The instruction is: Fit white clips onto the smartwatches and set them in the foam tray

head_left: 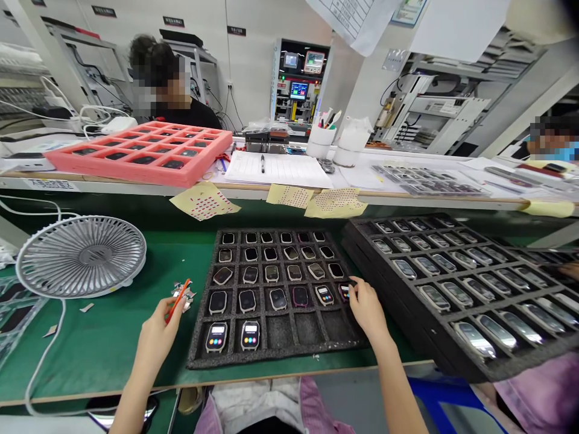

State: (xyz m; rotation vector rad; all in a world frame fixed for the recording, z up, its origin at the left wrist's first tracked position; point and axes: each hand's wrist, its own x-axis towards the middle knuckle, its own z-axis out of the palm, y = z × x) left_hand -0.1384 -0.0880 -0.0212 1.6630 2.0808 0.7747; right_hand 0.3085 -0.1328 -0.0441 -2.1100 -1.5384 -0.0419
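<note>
Right hand [367, 308] at a smartwatch [345, 292], apparently touching, beside open foam slots [307, 328]

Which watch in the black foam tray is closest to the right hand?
The rightmost smartwatch in the tray, second row from the near edge: the right hand touches it, while the lit smartwatch beside it sits clear.

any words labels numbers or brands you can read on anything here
Nothing here can be read for certain.
Black signs on the back wall: too small and blurred to read.
White label on the bench edge: too blurred to read.
Smartwatch screens: lit, but too small to read.
Machine monitors: too small to read.
Hanging paper sheet: printed, but too blurred to read.
</note>
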